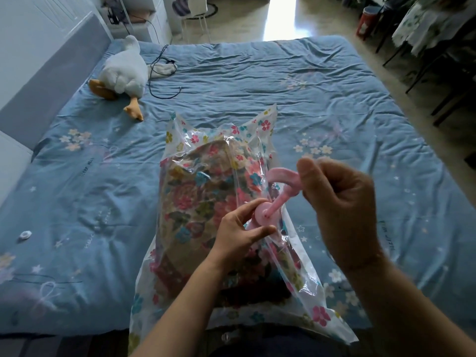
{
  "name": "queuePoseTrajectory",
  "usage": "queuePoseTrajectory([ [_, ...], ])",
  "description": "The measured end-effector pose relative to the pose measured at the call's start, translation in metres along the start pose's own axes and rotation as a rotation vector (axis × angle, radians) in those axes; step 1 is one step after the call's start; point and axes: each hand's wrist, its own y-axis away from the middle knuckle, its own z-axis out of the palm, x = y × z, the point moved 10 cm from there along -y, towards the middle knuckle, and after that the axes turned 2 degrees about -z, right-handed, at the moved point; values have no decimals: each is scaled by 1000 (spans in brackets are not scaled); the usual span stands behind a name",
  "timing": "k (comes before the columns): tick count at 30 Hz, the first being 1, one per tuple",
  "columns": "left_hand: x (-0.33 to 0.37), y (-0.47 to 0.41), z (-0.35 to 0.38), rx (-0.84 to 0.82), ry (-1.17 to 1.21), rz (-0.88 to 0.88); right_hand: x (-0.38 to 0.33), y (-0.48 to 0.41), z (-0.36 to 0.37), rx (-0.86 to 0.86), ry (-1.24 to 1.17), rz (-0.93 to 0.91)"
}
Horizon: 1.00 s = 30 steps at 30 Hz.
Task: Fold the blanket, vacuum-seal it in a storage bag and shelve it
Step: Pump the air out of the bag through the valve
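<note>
A folded floral blanket (201, 202) lies inside a clear storage bag (268, 124) printed with flowers, on the blue bed in front of me. A pink hand pump (277, 202) stands on the bag's valve, its rod raised. My left hand (239, 233) grips the pump's round pink base with fingers and thumb. My right hand (337, 202) is curled round the pump's curved pink handle, lifted above the bag.
The bed has a blue flowered cover (322, 94). A white plush goose (123, 73) and a black cable (159, 73) lie at the far left. A small white cap (24, 235) rests on the cover at left. Chairs and a table (432, 34) stand at the right.
</note>
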Motion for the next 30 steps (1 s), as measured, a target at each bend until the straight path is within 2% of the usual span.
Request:
queuePoseTrajectory([
  [4,3,2,8,-9,-41,22,83,37,20,-137,224,297],
  [6,3,2,4,14,-32,26,77,32,19,-133,221,278],
  [9,-3,-1,1,16,-14,-5,8,2,10,-62,-54,99],
  [11,-6,-2,-1,19,-1,-10,-17,-6,6,-20,-141,-2],
  [13,-2,-1,3,15,16,-5,7,7,8,-2,-22,47],
  [17,1,2,7,17,-6,17,89,40,23,-119,231,318],
  [19,-1,2,3,20,6,13,73,30,19,-110,251,261],
  [22,-6,-2,-1,12,16,-19,1,5,6,3,27,35],
  [24,-6,-2,-2,19,20,-21,-17,1,2,64,-12,-51],
  [26,-2,-2,2,17,25,-14,14,12,8,51,37,40],
  [28,-1,-1,6,9,25,-9,62,27,20,-47,164,205],
  [30,-1,1,6,4,30,-12,86,35,25,-112,234,289],
])
